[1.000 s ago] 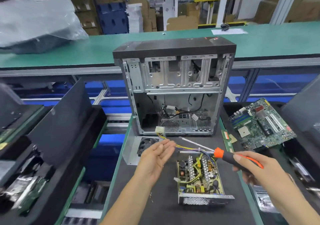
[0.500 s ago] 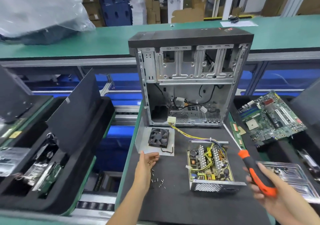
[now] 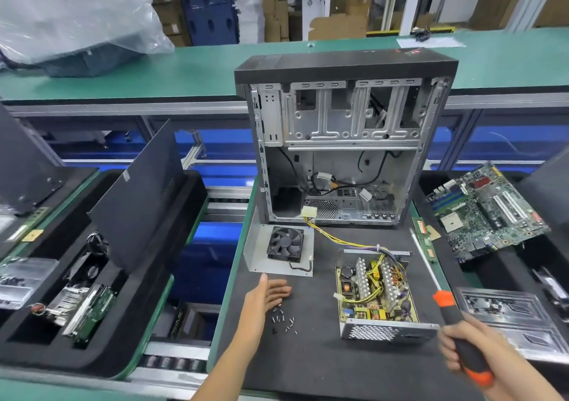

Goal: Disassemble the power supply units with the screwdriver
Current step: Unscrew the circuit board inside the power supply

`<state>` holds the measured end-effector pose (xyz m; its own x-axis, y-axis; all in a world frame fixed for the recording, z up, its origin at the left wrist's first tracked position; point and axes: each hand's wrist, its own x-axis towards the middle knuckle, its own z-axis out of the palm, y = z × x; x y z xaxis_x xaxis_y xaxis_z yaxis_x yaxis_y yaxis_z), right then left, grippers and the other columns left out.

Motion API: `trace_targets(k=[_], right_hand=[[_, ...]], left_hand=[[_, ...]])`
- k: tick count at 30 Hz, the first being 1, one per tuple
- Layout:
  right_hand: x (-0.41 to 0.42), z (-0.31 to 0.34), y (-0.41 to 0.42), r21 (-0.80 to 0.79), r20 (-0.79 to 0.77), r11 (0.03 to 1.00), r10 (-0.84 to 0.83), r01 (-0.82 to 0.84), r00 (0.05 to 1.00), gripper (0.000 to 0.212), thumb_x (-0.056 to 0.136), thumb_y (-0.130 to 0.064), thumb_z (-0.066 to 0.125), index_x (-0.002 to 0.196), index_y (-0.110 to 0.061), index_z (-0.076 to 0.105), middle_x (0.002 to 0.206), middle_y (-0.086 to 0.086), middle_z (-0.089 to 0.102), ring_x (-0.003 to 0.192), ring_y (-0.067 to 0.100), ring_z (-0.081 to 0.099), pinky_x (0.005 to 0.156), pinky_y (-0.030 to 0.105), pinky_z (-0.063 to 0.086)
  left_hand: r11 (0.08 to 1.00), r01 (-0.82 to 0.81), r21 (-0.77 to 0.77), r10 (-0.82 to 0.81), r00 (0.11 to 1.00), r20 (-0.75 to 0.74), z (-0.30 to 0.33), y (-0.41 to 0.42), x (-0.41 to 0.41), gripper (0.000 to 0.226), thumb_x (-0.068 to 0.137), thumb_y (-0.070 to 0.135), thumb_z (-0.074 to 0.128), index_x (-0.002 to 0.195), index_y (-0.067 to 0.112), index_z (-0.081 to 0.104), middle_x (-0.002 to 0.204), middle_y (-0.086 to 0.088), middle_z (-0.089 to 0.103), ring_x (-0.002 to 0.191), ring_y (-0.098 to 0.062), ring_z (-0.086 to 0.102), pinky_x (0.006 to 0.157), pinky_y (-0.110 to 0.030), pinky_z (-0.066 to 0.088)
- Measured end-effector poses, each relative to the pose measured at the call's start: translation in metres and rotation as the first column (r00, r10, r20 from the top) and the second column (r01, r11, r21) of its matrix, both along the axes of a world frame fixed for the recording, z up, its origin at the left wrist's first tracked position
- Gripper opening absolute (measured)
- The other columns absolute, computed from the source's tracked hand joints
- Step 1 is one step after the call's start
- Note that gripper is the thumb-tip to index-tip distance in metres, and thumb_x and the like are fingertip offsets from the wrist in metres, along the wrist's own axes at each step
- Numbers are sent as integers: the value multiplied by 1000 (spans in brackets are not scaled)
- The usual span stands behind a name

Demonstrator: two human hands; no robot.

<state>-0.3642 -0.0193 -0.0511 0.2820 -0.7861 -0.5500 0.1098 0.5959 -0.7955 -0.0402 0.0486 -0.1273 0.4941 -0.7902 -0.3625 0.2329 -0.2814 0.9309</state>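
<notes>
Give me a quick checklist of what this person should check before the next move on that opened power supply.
1. Screwdriver in hand: ok, the right hand grips its handle.
2. Left hand free: ok, open, holding nothing, just above the loose screws.
3. Screws kept together: ok, in one small cluster on the black mat.
4. Cover off: ok, the power supply board is exposed; the fan plate lies apart.
5. Cables clear: not ok, the yellow wire bundle runs toward the computer case.
6. Remaining board screws: cannot tell, too small to see.
</notes>
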Motion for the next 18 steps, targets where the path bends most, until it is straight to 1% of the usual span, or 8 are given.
trace_targets(k=[3,6,10,12,14,16,17,18], right_hand=[[-2,-1,4,-34,-93,997,62,-66,994,31,90,-18,55,72,7,54,45,12,33,36,18,32,37,23,30],[3,7,9,-151,-225,980,94,-130,970,36,83,-39,61,78,-4,69,53,20,47,45,25,44,44,30,37],[16,21,-5,-334,-365,926,44,-175,930,12,76,-26,74,74,-15,70,59,8,60,52,16,54,57,31,43],[20,23,-29,-462,-543,847,-37,-262,839,22,81,-23,74,67,-14,61,54,2,56,50,17,48,58,32,37],[28,27,-54,-462,-774,765,-102,-448,625,31,85,-37,68,62,-23,52,59,-5,53,61,21,50,61,33,38],[41,29,-70,-343,-917,717,-117,-607,381,33,88,-49,59,63,-32,47,66,-12,50,72,21,51,62,30,38],[47,28,-74,-321,-933,695,-114,-644,342,34,90,-49,56,62,-33,46,65,-14,48,74,20,51,61,29,38],[52,24,-78,-310,-939,679,-106,-666,329,35,91,-48,56,61,-33,45,64,-15,47,74,20,50,61,29,38]], left_hand=[[996,78,32,-81,987,136,-1,6,-2,45,106,27,32,101,6,71,99,-9,75,100,-22,68,93,-32,50],[985,164,49,-170,917,361,6,5,-9,31,103,28,42,102,21,72,101,10,72,99,-3,64,83,-9,43],[939,344,0,-267,730,629,32,-17,-35,15,97,26,56,107,27,67,104,19,66,100,5,57,82,-6,38],[880,474,17,-334,594,731,42,-31,-52,21,93,30,62,114,27,63,110,17,61,106,5,53,92,-11,37],[811,564,155,-431,397,810,44,-47,-66,36,89,40,65,121,26,58,118,11,55,114,-3,49,103,-25,36],[735,529,424,-552,102,828,43,-58,-75,42,86,48,64,122,26,58,120,7,52,116,-11,46,106,-33,29],[704,478,525,-590,-18,807,42,-62,-77,39,86,47,64,118,25,60,118,5,55,114,-14,48,105,-35,28],[693,443,569,-604,-75,794,41,-64,-77,31,87,44,64,111,24,63,113,4,59,111,-17,52,102,-35,28]])
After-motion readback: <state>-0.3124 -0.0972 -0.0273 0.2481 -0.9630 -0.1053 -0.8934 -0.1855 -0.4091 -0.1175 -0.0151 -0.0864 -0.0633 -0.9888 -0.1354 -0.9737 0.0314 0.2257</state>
